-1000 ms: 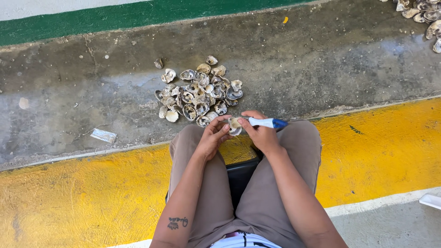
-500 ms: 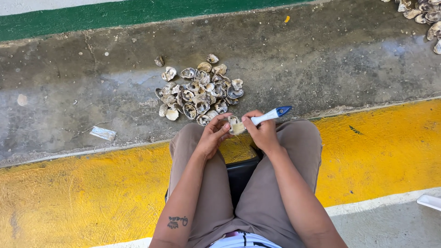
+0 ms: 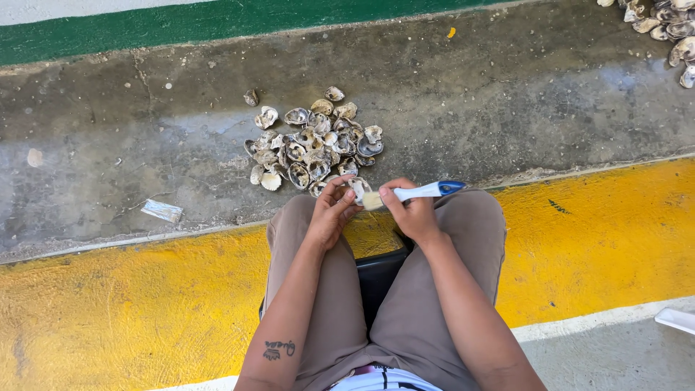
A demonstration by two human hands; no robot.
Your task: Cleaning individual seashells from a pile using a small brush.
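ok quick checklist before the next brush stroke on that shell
1. Left hand grips the shell over the knees: ok.
2. Right hand holds the brush by its white and blue handle: ok.
3. Bristles meet the shell: ok, they look to be touching.
4. Shell's inside clean: cannot tell, too small.
5. Shell pile within reach on the concrete ahead: ok.
6. Left fingers clear of the bristles: cannot tell.

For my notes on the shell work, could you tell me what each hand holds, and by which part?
The left hand holds one shell by its edge; the right hand grips a brush mid-handle.
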